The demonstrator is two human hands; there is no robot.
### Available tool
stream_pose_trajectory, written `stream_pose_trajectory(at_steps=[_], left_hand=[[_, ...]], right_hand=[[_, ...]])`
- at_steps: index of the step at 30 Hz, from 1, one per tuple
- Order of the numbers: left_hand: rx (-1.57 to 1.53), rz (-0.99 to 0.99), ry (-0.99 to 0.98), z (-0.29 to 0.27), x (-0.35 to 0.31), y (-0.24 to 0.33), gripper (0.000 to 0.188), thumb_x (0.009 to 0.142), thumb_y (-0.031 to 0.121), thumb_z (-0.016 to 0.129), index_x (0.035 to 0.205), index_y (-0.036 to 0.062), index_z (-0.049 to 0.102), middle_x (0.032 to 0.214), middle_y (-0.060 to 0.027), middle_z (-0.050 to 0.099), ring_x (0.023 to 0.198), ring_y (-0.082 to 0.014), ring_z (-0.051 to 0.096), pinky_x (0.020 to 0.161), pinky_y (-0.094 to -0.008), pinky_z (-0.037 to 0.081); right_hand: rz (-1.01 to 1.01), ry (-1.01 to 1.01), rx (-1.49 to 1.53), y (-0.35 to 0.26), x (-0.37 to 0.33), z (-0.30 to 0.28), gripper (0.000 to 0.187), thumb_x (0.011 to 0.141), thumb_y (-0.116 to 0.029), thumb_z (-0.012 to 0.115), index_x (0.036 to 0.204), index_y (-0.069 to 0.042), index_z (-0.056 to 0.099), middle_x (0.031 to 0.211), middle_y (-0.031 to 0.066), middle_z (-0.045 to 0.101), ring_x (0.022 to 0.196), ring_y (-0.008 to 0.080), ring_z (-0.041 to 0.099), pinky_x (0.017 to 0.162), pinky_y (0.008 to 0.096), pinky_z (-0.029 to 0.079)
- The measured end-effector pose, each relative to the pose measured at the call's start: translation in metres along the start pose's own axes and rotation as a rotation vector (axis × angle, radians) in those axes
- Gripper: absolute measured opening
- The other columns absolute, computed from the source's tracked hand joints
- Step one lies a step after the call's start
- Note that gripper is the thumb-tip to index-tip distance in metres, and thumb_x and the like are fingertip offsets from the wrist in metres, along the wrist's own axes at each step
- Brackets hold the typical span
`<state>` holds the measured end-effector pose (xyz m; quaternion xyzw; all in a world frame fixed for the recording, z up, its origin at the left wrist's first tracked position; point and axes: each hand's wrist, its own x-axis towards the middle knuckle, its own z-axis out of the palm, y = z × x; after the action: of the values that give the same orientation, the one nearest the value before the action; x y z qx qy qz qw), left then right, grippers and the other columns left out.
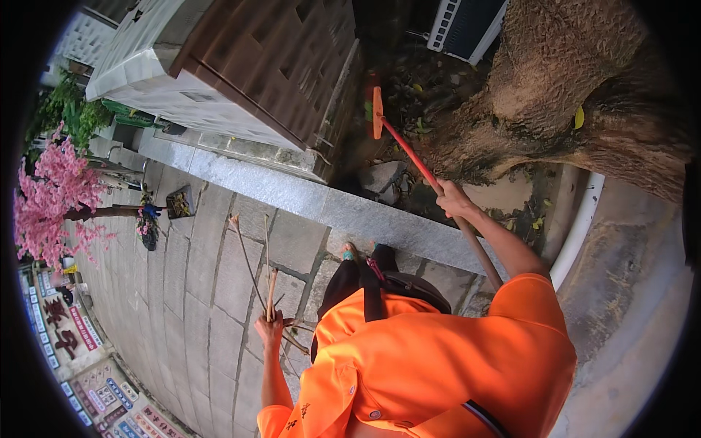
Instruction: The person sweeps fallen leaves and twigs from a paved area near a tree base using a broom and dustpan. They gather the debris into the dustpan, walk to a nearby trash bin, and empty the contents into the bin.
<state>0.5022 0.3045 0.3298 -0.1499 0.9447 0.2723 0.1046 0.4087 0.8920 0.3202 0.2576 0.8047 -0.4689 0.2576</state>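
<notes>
My left hand [270, 330] is closed around several thin, dry branches [271, 292], whose ends stick out above and below the fist. In my right hand [454, 201] is the shaft of a long-handled tool [412, 152], red at its far part and brownish nearer me. Its narrow orange head [377, 112] is over the dark soil bed [423, 95], between a tiled wall and a tree trunk. I cannot make out bristles or teeth on the head. Fallen leaves and stones lie around that bed.
A thick tree trunk [562, 73] rises at the right of the bed. The tiled wall [285, 58] stands beyond a stone kerb [292, 197]. A white pipe [578, 232] runs near my right arm. Pink blossoms [58, 193] and a dustpan-like box [180, 203] are on the left paving.
</notes>
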Motion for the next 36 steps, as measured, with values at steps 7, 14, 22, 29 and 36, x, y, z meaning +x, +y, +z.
stream_pose_trajectory(at_steps=[7, 14, 22, 29, 36], left_hand=[[-0.084, -0.049, -0.053, 0.009, 0.017, -0.05, 0.035, 0.072, 0.026, 0.07, 0.068, -0.0058, 0.056, 0.057, -0.0215, 0.056, 0.053, -0.036, 0.059, 0.052, -0.0411, 0.045], [-0.241, -0.107, -0.071, 0.023, 0.015, -0.052, 0.031, 0.073, 0.023, 0.07, 0.065, -0.0046, 0.057, 0.056, -0.0216, 0.057, 0.049, -0.0288, 0.062, 0.049, -0.0399, 0.046], [-0.188, -0.102, -0.057, 0.031, 0.006, -0.058, 0.031, 0.072, 0.024, 0.071, 0.064, -0.0033, 0.058, 0.056, -0.0199, 0.058, 0.051, -0.034, 0.061, 0.051, -0.0408, 0.046], [-0.128, -0.07, 0.013, 0.004, 0.007, -0.028, 0.029, 0.073, 0.023, 0.07, 0.071, -0.0039, 0.061, 0.058, -0.022, 0.058, 0.052, -0.0313, 0.063, 0.051, -0.0395, 0.047], [-0.105, -0.111, -0.003, 0.031, -0.004, -0.071, 0.032, 0.073, 0.025, 0.069, 0.071, -0.0062, 0.06, 0.06, -0.024, 0.059, 0.057, -0.0357, 0.063, 0.052, -0.0415, 0.047]], right_hand=[[0.094, -0.067, -0.224, 0.031, 0.064, 0.036, 0.03, 0.078, 0.001, 0.053, 0.107, 0.005, 0.048, 0.076, 0.0153, 0.054, 0.05, 0.0229, 0.056, 0.043, 0.0389, 0.043], [0.042, 0.101, -0.276, 0.017, 0.023, -0.052, 0.041, 0.078, 0.004, 0.049, 0.119, -0.001, 0.049, 0.071, 0.0135, 0.054, 0.049, 0.0235, 0.057, 0.042, 0.0386, 0.045], [0.079, -0.155, -0.213, 0.031, 0.015, 0.021, 0.04, 0.081, 0.0, 0.052, 0.121, 0.005, 0.047, 0.076, 0.0146, 0.057, 0.05, 0.0214, 0.057, 0.044, 0.0369, 0.044], [0.085, 0.183, -0.285, 0.005, 0.061, -0.058, 0.022, 0.082, -0.004, 0.053, 0.103, 0.003, 0.052, 0.077, 0.0193, 0.059, 0.063, 0.0296, 0.063, 0.051, 0.0405, 0.049], [0.05, 0.011, -0.12, 0.007, -0.041, -0.05, 0.032, 0.08, 0.0, 0.052, 0.111, -0.003, 0.053, 0.074, 0.0138, 0.058, 0.054, 0.023, 0.06, 0.046, 0.0385, 0.047]])
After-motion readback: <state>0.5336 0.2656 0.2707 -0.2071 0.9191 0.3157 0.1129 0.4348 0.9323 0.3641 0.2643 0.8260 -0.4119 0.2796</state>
